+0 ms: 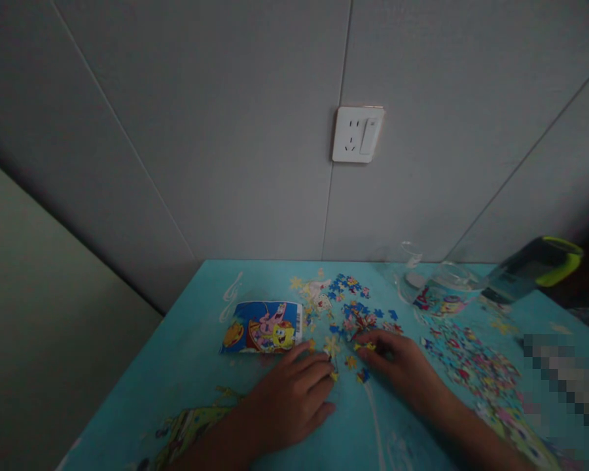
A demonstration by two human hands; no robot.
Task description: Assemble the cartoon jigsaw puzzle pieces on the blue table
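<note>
Your left hand (294, 402) was palm down, fingers (319, 371) slightly spread and loosely bent. Your right hand (397, 360) had its thumb (374, 360) and forefinger (375, 336) drawn close in a pinch. Your bare left forearm (226, 435) and right forearm (464, 418) slanted inward.

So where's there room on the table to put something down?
Bare patches: left of the blue packet, toward the table's left edge, and between the left hand and right forearm. Crowded: puzzle pieces by the right hand and right of that forearm, clear containers behind.
</note>
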